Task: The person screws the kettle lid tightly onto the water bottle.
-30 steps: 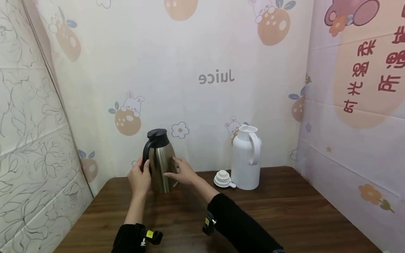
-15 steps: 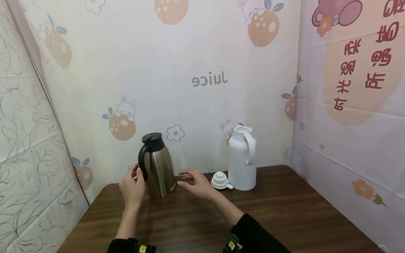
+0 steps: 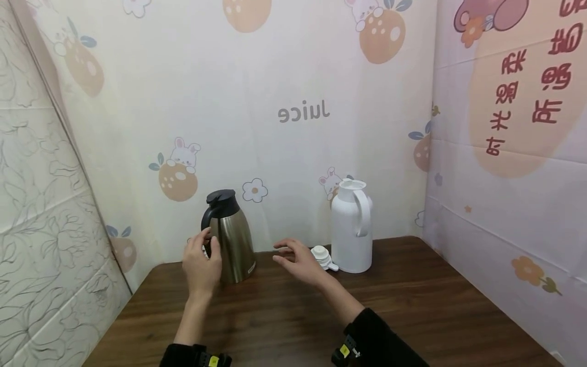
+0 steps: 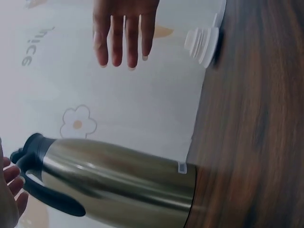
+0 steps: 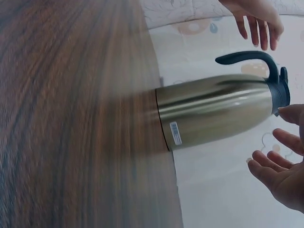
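Note:
A steel thermos jug (image 3: 236, 244) with a black lid and black handle (image 5: 254, 55) stands upright near the back of the table. Beside the handle is my left hand (image 3: 202, 267), its fingers loosely bent and holding nothing; the right wrist view shows a gap between it and the handle. My right hand (image 3: 300, 261) hovers to the right of the jug with relaxed fingers, apart from it. Behind that hand lies a white stopper (image 4: 202, 45), partly hidden in the head view. A white thermos jug (image 3: 349, 234) stands to the right, its handle facing front right, its top without a lid.
The dark wood tabletop (image 3: 279, 321) stretches forward from both jugs. A printed curtain (image 3: 293, 153) hangs close behind them, with more fabric walls at left and right. Black cameras (image 3: 346, 351) are strapped at both sleeves.
My right hand has left the steel jug's side and moved right, toward the white stopper. My left hand has come off the handle. The steel jug is standing on the table.

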Tool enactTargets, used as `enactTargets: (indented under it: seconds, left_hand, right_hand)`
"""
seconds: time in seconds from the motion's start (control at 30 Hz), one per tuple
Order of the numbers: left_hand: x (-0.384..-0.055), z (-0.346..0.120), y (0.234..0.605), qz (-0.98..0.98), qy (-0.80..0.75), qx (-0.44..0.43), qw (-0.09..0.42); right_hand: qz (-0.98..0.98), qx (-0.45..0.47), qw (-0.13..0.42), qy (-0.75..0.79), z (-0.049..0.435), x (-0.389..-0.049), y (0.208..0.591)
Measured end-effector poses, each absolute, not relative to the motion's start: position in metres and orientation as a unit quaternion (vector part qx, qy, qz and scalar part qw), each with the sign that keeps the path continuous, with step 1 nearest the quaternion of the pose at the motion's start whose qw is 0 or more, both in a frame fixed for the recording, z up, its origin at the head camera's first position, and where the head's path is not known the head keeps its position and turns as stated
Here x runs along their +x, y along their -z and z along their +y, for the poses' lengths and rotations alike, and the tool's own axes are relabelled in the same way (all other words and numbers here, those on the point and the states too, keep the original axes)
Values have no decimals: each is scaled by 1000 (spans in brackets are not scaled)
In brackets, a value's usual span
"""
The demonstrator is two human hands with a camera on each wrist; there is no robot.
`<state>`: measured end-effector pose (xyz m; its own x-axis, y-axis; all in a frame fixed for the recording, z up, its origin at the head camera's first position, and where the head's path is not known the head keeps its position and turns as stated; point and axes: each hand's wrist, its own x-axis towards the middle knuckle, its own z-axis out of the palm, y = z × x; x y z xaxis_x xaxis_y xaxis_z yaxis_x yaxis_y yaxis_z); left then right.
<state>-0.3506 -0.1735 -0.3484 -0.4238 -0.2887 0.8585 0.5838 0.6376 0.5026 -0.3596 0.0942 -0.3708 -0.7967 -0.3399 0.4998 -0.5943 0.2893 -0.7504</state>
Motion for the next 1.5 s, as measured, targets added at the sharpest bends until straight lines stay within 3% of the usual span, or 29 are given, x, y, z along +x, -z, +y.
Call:
enactTargets:
  seconds: [0.23, 0.5, 0.63, 0.83, 1.5]
  left_hand:
    - [-351, -158, 355, -762, 407, -125, 488]
    - [-355, -143, 366, -798, 403, -127, 430]
    - [-356, -135, 372, -824, 405, -126, 376]
    - [-356, -126, 377, -846, 409, -127, 319]
    - [-353, -117, 379, -852, 397, -150, 307]
  right_hand:
    - [-822, 263, 129, -488, 109, -364, 367]
    - [-854, 227, 209, -418, 129, -374, 364]
    - [-871, 204, 234, -381, 136, -380, 369]
    - [-905, 154, 215, -333, 145, -389, 382]
    - [-949, 107, 164, -246, 157, -403, 402]
